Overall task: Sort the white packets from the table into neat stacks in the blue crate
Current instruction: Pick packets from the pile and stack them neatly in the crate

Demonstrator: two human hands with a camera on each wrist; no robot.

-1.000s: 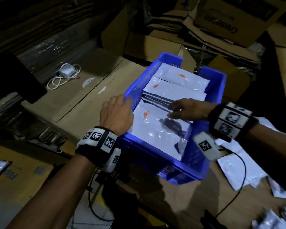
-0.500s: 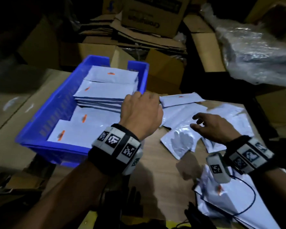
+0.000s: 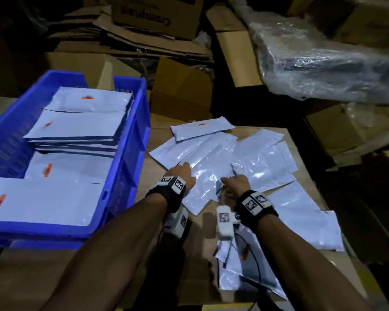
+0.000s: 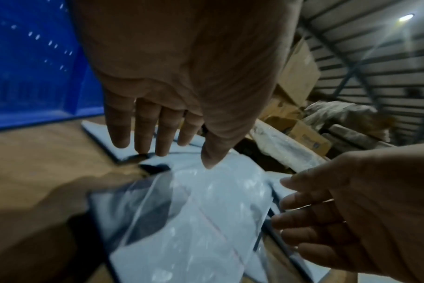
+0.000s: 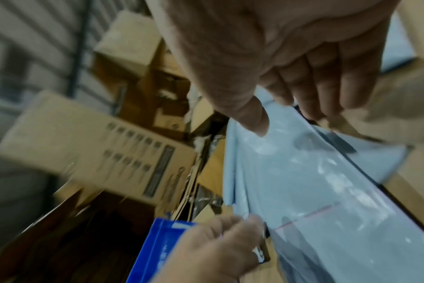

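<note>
Head view: left hand (image 3: 184, 176) flat, fingers straight, on glossy white plastic packet (image 3: 208, 182); right hand (image 3: 236, 184) pinching its edge, beside blue plastic crate (image 3: 130, 140).

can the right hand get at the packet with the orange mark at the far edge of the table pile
Probably yes: that packet lies on top at the pile's far edge, nothing covering it. The right hand is nearer, on other packets, and would only need to reach forward.
</note>
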